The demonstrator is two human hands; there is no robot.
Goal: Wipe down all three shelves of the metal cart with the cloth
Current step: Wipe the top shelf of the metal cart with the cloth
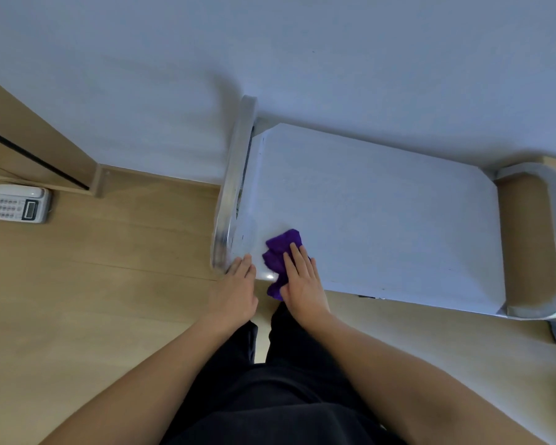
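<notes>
Right hand (302, 281) flat, pressing cloth (281, 248) | left hand (236, 290) on cart (382, 203) corner

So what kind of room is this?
Probably an office or home room: a pale wooden plank floor, a plain white wall, a white push-button telephone on the floor, and a silver metal cart.

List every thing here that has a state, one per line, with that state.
Top shelf: bears the cloth.
Cloth: bunched, at the near corner, under the right hand.
Right hand: fingers straight, pressing the cloth.
Left hand: fingers straight, touching the shelf's corner.
Phone: on the floor, handset in its cradle.
</notes>
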